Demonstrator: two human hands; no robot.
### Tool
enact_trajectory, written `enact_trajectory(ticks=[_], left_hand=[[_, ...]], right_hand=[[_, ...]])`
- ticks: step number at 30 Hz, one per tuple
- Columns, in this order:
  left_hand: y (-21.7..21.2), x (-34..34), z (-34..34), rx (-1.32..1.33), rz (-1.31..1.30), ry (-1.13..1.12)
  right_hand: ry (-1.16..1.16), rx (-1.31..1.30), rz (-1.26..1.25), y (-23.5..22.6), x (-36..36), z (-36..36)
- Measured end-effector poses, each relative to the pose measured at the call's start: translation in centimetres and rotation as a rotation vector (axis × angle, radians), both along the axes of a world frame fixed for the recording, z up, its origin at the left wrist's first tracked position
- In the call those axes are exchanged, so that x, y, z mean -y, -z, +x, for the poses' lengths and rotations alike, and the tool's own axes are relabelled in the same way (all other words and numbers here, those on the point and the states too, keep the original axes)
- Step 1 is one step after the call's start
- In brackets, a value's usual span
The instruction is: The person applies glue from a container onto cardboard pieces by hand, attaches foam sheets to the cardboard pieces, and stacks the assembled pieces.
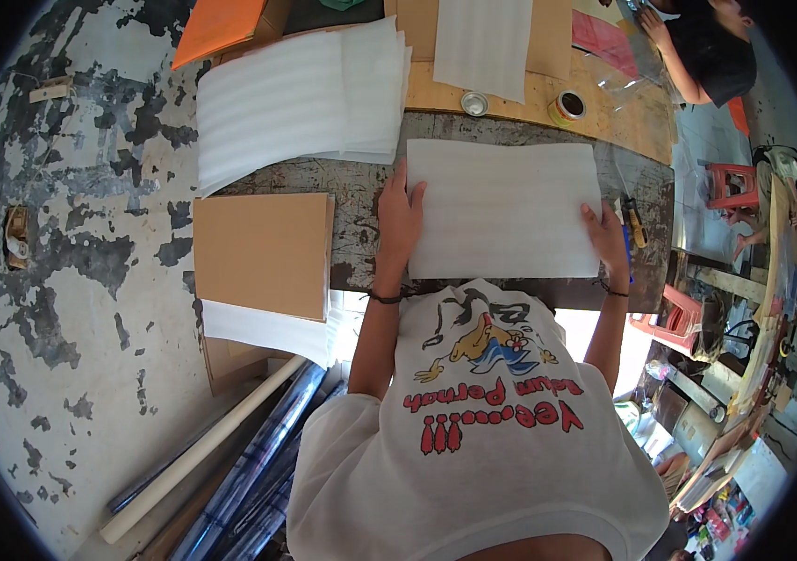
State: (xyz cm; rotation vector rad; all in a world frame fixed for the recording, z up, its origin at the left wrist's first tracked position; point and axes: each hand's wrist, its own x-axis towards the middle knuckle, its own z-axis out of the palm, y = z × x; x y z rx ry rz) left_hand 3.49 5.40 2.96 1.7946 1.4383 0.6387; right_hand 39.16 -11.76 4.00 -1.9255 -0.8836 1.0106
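We have both hands flat on 1 white foam sheet [503, 208], which lies spread on the worn grey bench [361, 201] directly in front of us. Our left hand [400, 217] rests on the sheet's left edge, the grip spread, fingers reaching up along the edge and pressing down, not pinching. Our right hand [608, 239] sits at the sheet's lower right corner, the grip also spread and laid flat on the foam. A dark band circles each wrist.

Just left of the sheet, a brown cardboard panel [263, 251] lies on the bench's left end, with more white foam [267, 329] showing beneath its lower edge. Above that, a thick stack of white foam sheets [300, 98] rests near the far left corner, its lower edge close to our left fingertips. Beyond the sheet, on a lighter wooden board [604, 117], we see another foam strip [482, 45] lying over cardboard, a small round metal tin [475, 103] and a roll of tape [567, 107]. A yellow-handled cutter [635, 222] lies just right of the sheet, near our right hand.

An orange panel [219, 28] sits at the top left. Below the bench, long rolls [230, 449] of pale and clear material lean on the floor. At the top right, another person [711, 51] in dark clothing works at the far end.
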Motion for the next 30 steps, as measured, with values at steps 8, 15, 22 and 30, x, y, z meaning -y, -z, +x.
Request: enact_trajectory(ticks=[8, 15, 22, 30], left_hand=[[1.6, 0.0, 0.5, -0.187, 0.088, 0.023], [0.3, -0.3, 2.0, -0.32, 0.07, 0.059], [1.4, -0.5, 2.5, -0.347, 0.349, 0.013], [2.6, -0.6, 3.5, -0.339, 0.414, 0.204]], right_hand=[[0.103, 0.39, -0.169, -1.7, -0.3, -1.8], [0.102, 0.465, -0.27, 0.3, 1.1, -0.9], [0.115, 0.385, -0.322, -0.6, 0.3, -2.1], [0.067, 0.303, -0.119, -0.9, 0.4, -2.6]])
